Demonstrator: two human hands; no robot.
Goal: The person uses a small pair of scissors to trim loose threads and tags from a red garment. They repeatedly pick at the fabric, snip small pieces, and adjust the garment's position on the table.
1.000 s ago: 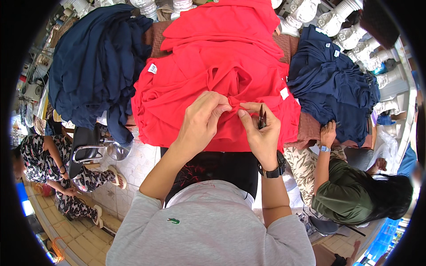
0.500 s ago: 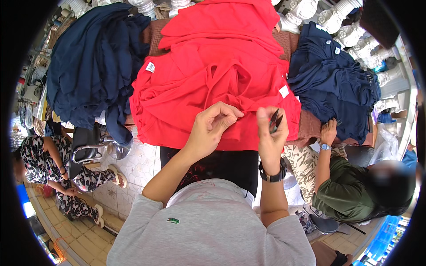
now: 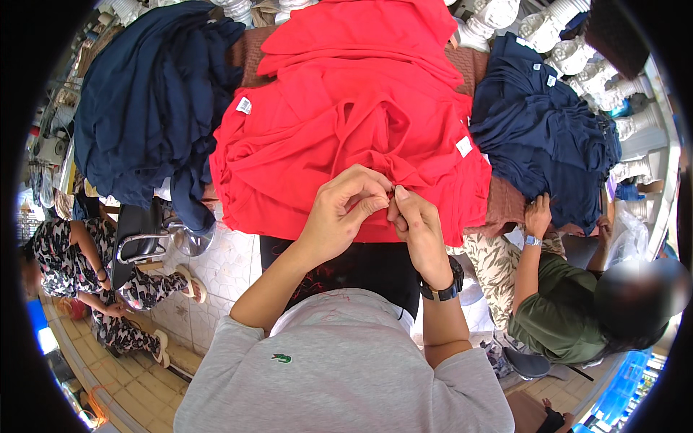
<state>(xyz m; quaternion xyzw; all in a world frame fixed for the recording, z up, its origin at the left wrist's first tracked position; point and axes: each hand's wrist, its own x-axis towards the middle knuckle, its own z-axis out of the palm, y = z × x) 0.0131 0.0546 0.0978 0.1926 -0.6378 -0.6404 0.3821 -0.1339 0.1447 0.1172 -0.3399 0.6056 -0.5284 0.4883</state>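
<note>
Meeting at the fingertips, the left hand (image 3: 350, 213) and the right hand (image 3: 420, 227) are raised in front of the red garment (image 3: 303, 148), which lies across the middle of the brown-covered table (image 3: 503, 208) and hangs over its near edge. The left hand is half curled, thumb and forefinger bent toward the right one; whether it pinches anything between them I cannot tell. The right hand is folded more tightly, its thumb pressed forward beside a small dark spot at the tips; what it grasps is hidden.

From both hands, the garment lies ahead, toward the table's far edge, with its long axis running left to right, parallel to the near edge. A gathered fold (image 3: 372, 123) rises from it straight beyond the fingertips. Neither hand is clearly nearer to that fold, as the two sets of fingertips sit almost level.

One dark blue pile (image 3: 155, 108) hangs over the table's near left corner, another dark blue pile (image 3: 541, 137) lies toward the right edge, and a co-worker's hand (image 3: 538, 215) touches that one's near side.
</note>
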